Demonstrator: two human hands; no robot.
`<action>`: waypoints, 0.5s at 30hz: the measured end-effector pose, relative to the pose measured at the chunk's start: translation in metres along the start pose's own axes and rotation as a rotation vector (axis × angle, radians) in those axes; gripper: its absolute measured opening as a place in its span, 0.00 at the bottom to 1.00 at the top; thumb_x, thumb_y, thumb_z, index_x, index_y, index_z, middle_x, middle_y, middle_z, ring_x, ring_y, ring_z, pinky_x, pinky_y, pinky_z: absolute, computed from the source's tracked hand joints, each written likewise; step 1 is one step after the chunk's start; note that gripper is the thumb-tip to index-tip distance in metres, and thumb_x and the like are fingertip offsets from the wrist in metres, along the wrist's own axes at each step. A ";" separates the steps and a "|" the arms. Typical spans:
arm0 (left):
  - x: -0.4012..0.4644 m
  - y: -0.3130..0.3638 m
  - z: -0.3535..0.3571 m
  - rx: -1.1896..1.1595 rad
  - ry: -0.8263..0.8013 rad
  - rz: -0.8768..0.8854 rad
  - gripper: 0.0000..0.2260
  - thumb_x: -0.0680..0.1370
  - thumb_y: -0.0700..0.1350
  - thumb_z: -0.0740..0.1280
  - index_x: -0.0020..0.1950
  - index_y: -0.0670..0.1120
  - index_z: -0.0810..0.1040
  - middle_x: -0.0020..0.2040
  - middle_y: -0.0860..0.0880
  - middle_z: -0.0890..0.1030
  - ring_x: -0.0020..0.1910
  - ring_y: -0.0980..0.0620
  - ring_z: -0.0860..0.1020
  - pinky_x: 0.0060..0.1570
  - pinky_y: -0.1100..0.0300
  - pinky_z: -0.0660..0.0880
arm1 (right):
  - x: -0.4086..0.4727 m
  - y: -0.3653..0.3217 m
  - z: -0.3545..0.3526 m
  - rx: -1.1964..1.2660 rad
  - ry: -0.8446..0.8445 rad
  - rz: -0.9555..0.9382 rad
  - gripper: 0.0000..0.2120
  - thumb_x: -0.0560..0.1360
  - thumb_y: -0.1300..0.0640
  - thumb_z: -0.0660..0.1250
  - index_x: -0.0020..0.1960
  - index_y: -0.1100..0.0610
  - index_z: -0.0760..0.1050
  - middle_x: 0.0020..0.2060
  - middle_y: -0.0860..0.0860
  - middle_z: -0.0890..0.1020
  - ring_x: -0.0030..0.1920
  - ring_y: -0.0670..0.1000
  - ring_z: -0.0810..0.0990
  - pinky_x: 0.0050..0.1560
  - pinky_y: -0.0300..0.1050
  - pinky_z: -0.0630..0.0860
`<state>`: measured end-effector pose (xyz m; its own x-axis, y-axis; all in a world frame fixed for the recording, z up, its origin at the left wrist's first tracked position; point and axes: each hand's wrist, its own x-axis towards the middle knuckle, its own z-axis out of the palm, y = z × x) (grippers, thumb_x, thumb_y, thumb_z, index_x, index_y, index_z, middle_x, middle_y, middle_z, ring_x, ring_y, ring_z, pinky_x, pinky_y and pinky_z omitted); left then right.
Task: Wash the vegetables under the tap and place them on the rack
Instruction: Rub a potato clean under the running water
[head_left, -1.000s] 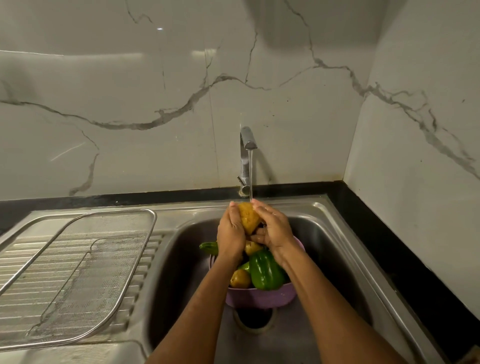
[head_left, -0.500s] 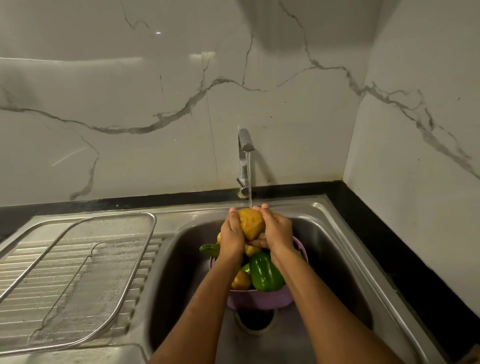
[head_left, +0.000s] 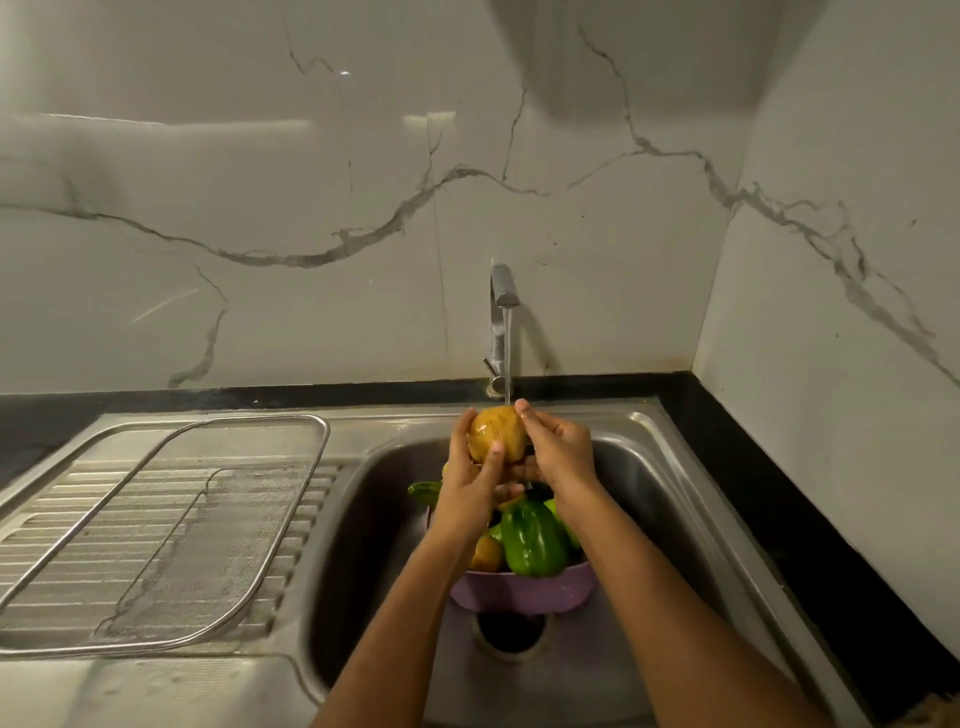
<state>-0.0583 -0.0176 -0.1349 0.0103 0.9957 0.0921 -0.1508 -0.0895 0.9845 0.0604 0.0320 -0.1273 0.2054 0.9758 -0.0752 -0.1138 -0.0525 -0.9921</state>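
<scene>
We are mid-wash — both hands, left hand and right hand, grip the potato under the tap; next, probably, carry it left to the rack.

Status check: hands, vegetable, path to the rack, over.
Left hand and right hand both grip the potato under the running tap. Rack holds nothing yet. Nothing blocks the way.
</scene>
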 end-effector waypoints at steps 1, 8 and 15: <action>0.000 -0.006 0.000 0.030 0.032 0.011 0.23 0.85 0.47 0.62 0.79 0.60 0.61 0.65 0.48 0.76 0.55 0.48 0.85 0.54 0.50 0.84 | -0.001 0.005 0.003 -0.030 0.033 0.001 0.16 0.77 0.40 0.71 0.57 0.51 0.82 0.46 0.53 0.87 0.43 0.54 0.87 0.47 0.53 0.86; 0.023 -0.017 -0.005 0.049 0.088 -0.112 0.19 0.87 0.53 0.54 0.80 0.59 0.62 0.73 0.44 0.72 0.65 0.46 0.77 0.65 0.43 0.78 | -0.003 0.026 0.008 -0.060 -0.057 -0.119 0.14 0.79 0.49 0.71 0.63 0.50 0.75 0.57 0.50 0.80 0.56 0.51 0.81 0.55 0.54 0.84; 0.036 -0.026 0.004 -0.047 0.040 -0.152 0.19 0.89 0.50 0.51 0.79 0.53 0.64 0.58 0.37 0.79 0.36 0.53 0.79 0.33 0.62 0.78 | 0.005 0.030 0.003 -0.097 0.086 -0.234 0.16 0.81 0.50 0.70 0.67 0.53 0.78 0.56 0.48 0.80 0.49 0.44 0.80 0.37 0.31 0.78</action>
<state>-0.0501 0.0208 -0.1563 -0.0027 0.9979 -0.0643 -0.1963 0.0625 0.9785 0.0549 0.0355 -0.1566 0.2977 0.9422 0.1536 0.0392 0.1487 -0.9881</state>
